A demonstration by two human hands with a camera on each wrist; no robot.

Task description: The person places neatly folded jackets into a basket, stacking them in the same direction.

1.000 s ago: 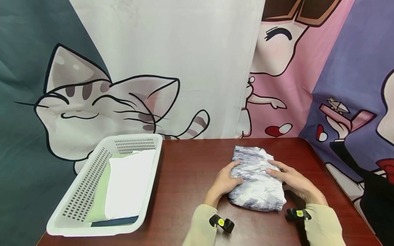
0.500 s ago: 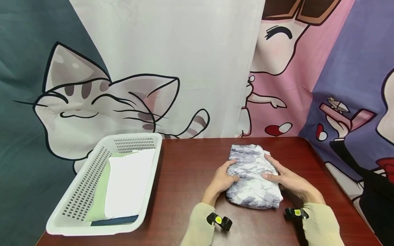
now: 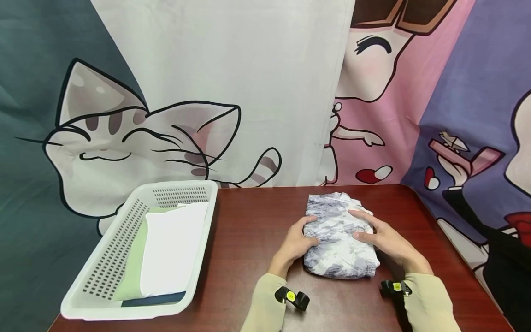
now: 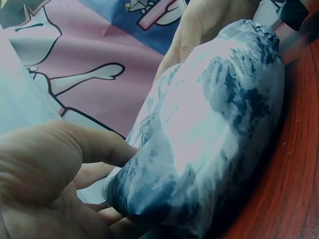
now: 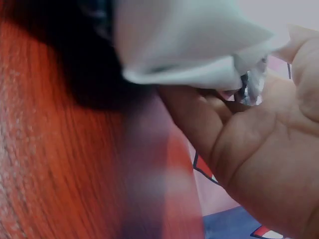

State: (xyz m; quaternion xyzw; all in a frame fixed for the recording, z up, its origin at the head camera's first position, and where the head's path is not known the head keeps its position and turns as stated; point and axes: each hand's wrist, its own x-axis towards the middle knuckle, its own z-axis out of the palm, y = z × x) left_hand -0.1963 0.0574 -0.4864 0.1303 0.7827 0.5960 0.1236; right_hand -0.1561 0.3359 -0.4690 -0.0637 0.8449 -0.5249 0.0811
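Observation:
A folded white cloth bundle (image 3: 340, 244) with grey-blue marbled patches lies on the right part of the table. My left hand (image 3: 295, 240) grips its left side; in the left wrist view the thumb presses on top and the other fingers of this hand (image 4: 55, 174) reach under the edge. On the opposite side my right hand (image 3: 387, 240) holds the bundle, thumb and a finger spread over its top. From the right wrist, fingers of that hand (image 5: 259, 154) curl beneath the white edge of the cloth (image 5: 184, 45); their tips are hidden.
A white perforated plastic basket (image 3: 202, 244) stands on the left of the brown wooden table (image 3: 249, 230). Inside are folded cloths: white (image 3: 172, 253), light green (image 3: 130, 272) and dark blue (image 3: 153, 299). A cartoon-printed curtain (image 3: 265, 92) hangs along the table's back edge.
Both hands have shifted the cloth bundle slightly left and a little farther back. The right thumb and finger have slid a short way over its top. The basket stays put.

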